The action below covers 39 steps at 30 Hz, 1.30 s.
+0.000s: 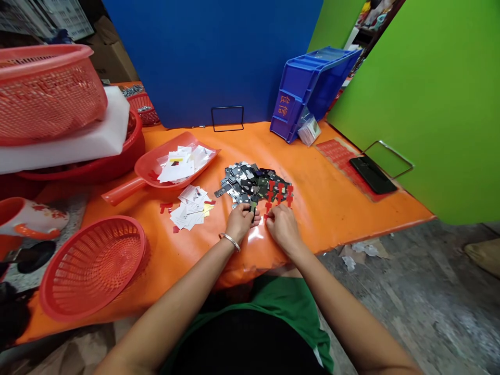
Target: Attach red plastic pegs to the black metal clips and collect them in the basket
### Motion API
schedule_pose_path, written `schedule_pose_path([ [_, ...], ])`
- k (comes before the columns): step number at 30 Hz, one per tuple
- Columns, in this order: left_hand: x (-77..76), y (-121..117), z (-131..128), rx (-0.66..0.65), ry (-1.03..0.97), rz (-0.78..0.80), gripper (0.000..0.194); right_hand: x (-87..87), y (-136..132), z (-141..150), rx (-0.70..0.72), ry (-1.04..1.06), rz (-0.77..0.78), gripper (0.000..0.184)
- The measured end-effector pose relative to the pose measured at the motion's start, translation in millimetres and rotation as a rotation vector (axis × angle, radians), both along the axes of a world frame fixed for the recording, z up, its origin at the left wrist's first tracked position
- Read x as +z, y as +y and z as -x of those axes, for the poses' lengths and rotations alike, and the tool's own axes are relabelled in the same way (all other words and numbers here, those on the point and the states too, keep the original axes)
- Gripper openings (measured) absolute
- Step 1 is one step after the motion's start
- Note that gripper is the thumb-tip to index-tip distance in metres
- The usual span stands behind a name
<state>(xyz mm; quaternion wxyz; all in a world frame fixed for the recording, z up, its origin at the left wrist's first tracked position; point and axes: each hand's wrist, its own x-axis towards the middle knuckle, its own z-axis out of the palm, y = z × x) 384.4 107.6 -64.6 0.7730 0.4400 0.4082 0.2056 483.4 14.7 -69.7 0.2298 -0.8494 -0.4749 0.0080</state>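
- Bright orange sheeting covers the worktop, and a big plain blue board stands behind it.
- One small dark flat piece is up off the worktop, in the left hand; that grip is closed on it.
- Lots more are loose: a big messy heap of flat silver and black pieces lies just past the hands.
- Small red T-shaped bits sit in short rows at the right side of the heap, so that part looks laid out neatly.
- White paper cards lie in a loose pile left of the heap, and more cards are in the red plastic scoop.
- From this, most of the flat pieces look unsorted. I can't pick out a finished stack.
- The right hand is curled beside the nearest red bits. Its fingertips are hidden, so I cannot tell if its grip has anything.
- Some red bits are partly covered by that hand, and the marks on the cards are too small to read.
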Motion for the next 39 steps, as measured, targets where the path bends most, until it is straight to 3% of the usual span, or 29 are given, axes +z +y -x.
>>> schedule_pose_path([
  [6,-1.5,-0.7,-0.1,-0.001,0.037,-0.033,0.013,9.8,-5.5,0.1,0.001,0.185,-0.128,0.009],
  [11,2.7,0.6,-1.4,0.013,0.026,-0.002,0.015,16.3,-15.8,-3.3,-0.054,0.708,-0.369,0.007],
  [16,13.6,-5.0,19.5,-0.025,-0.055,0.079,0.023,25.9,-15.3,11.9,-0.082,0.948,-0.441,0.019],
  [20,20.2,-22.3,55.3,-0.05,-0.097,0.183,0.03,25.3,-15.3,39.3,-0.056,1.004,-0.469,0.022],
  [24,21.4,-37.7,79.1,-0.044,-0.081,0.267,0.032,12.8,-21.3,64.4,-0.012,1.052,-0.455,0.021],
  [28,17.4,-41.9,82.9,-0.022,-0.08,0.274,0.032,1.7,-27.9,75.3,0.025,0.99,-0.405,0.018],
  [33,14.4,-39.9,83.0,-0.055,-0.081,0.248,0.033,4.2,-27.6,74.9,0.064,0.877,-0.477,0.01],
  [39,15.1,-38.9,85.1,-0.076,-0.088,0.248,0.033,9.1,-23.5,78.3,0.014,1.109,-0.463,0.015],
])
